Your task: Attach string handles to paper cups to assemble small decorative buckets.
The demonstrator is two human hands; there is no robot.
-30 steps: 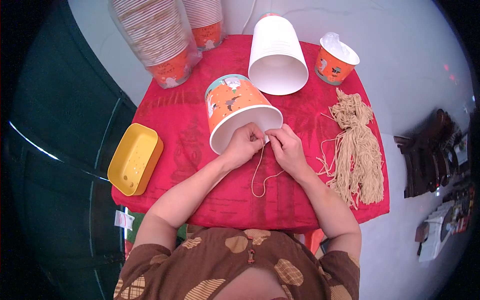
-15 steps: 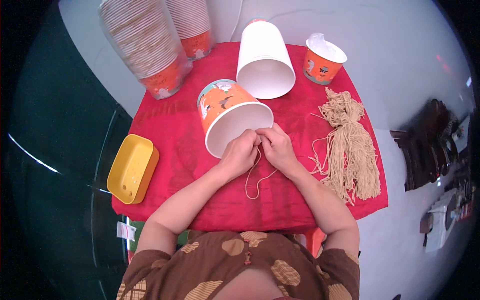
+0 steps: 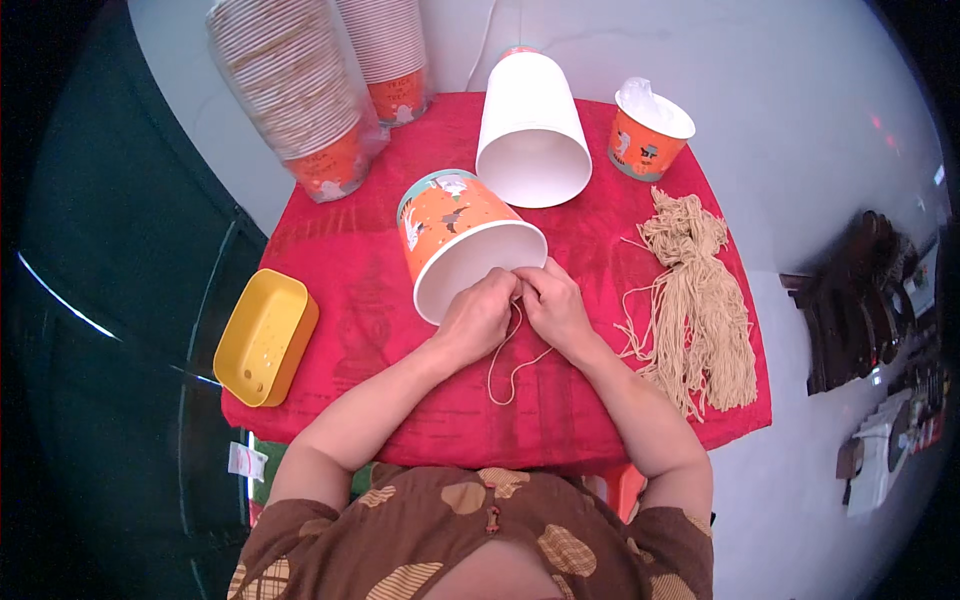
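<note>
An orange paper bucket (image 3: 448,222) with printed figures lies on its side, its white mouth facing me. My left hand (image 3: 480,310) is closed in a pinch by the lower right of its rim. Against it, my right hand (image 3: 552,303) is also closed, fingertips nearly meeting the left ones. A thin beige string (image 3: 491,381) comes out from between the fingers and hangs in a loop over the red cloth. The exact spot where the string meets the rim is hidden by my fingers. Right of my hands lies a tied bundle of beige strings (image 3: 706,320).
A yellow tub (image 3: 262,338) with small bits inside stands at left. Behind are wrapped stacked buckets (image 3: 290,85), another stack (image 3: 385,50), white nested buckets (image 3: 532,110) on their side, and a small orange bucket (image 3: 645,142) holding clear plastic. Red cloth (image 3: 360,350) covers the table.
The view has shifted slightly. Both hands stay pinched at the bucket's rim with only small finger movement, and the string loop hangs much as before.
</note>
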